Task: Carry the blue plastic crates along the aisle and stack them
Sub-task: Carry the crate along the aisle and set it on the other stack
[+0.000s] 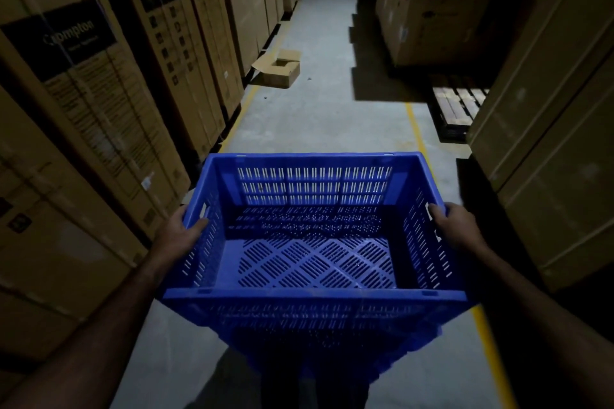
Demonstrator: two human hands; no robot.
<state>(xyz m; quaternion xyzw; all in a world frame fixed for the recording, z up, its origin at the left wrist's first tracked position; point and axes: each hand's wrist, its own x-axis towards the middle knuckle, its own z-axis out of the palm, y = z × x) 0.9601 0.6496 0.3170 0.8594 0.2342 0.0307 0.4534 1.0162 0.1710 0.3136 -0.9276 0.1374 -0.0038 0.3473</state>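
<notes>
Head view showed stacked cartons (99,83) lining the left. Left hand (179,232) gripped the blue crate (309,299) at its side rim, fingers (196,226) curled over; right hand (458,226) gripped opposite, evidently keeping the empty crate level, carried mid-aisle.

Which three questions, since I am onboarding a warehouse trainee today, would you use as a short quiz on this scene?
1. True or false: the left hand and the right hand each grip a side wall of the blue crate.
2. Pick one: what lies on the floor ahead, by the stacked cartons on the left? A) an open cardboard box B) a ladder C) a hand trolley
3. Short answer: what colour are the painted lines along the aisle floor?

Key: 1 true; 2 A; 3 yellow.
</notes>
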